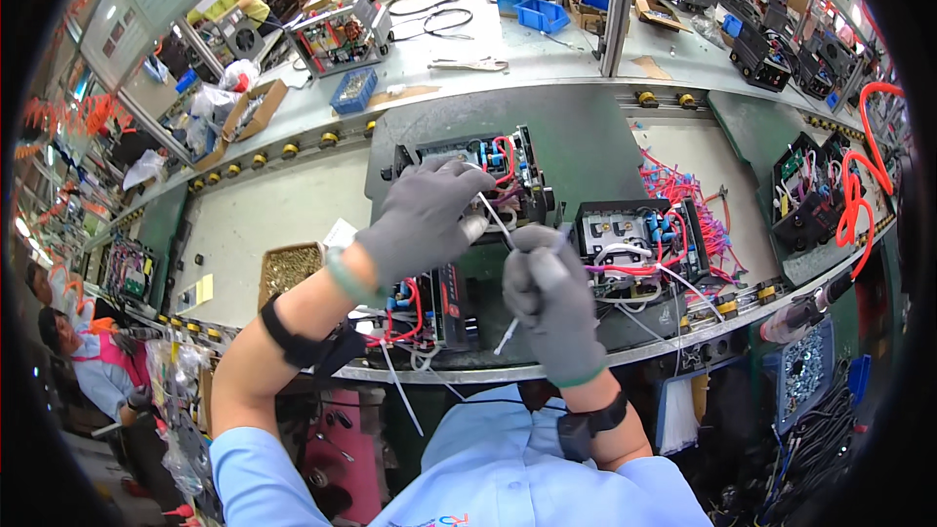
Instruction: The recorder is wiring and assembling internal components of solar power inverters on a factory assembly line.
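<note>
My right hand [554,303], in a grey glove, is closed on a white cable tie [496,219]. One stretch of the tie slants up from it to the left, and a loose white end [506,337] sticks out below. My left hand [429,217], gloved alike, lies over an open black electronics unit [532,171] with red wires and blue parts. Its fingers curl down by the tie's upper end; what they grip is hidden. A second open unit [634,239] sits to the right, with a white tie on its wires. A third unit [444,312] is partly behind my left forearm.
The units rest on a dark green board [595,127] on the bench. A box of small brass-coloured parts [290,268] stands left; a pile of pink-red wires [698,205] lies right. Beyond are blue bins [542,15] and a metal post [618,10]. An orange coiled hose [854,205] hangs at right.
</note>
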A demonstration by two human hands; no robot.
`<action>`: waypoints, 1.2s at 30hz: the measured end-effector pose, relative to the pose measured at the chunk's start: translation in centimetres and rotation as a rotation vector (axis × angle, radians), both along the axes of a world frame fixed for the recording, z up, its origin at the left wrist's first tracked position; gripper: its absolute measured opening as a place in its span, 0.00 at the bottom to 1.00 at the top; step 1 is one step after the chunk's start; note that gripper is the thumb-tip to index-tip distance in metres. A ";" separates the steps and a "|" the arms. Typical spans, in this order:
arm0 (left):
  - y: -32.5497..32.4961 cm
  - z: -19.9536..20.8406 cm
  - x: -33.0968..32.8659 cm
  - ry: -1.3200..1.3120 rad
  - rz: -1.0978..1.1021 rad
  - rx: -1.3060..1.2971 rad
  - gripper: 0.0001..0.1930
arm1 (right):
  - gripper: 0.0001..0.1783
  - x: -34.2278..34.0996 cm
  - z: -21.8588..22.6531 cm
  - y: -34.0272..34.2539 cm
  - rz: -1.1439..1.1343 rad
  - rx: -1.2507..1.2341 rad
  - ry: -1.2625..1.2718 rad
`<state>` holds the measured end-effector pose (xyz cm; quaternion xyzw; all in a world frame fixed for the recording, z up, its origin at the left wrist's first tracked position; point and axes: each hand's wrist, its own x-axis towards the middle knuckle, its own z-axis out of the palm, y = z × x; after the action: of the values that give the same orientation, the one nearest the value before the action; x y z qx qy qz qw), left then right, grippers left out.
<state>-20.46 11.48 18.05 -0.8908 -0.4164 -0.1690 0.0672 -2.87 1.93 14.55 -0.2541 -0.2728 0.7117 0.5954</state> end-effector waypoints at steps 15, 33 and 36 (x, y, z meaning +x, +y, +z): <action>-16.4 -5.4 7.2 -1.408 0.113 -1.446 0.10 | 0.19 8.1 2.6 1.9 -0.238 0.261 0.114; -11.3 -4.9 14.0 -1.888 0.065 -0.816 0.15 | 0.11 10.6 5.6 0.7 -0.231 0.351 -0.846; -10.3 -5.7 12.4 -2.032 0.130 -0.945 0.14 | 0.11 10.5 4.8 0.1 -0.132 0.251 -0.899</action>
<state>-8.03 1.15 12.31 -0.2518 -0.3460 -0.6385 -0.6397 7.65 2.06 19.36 -0.4800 -0.5708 0.4530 0.4883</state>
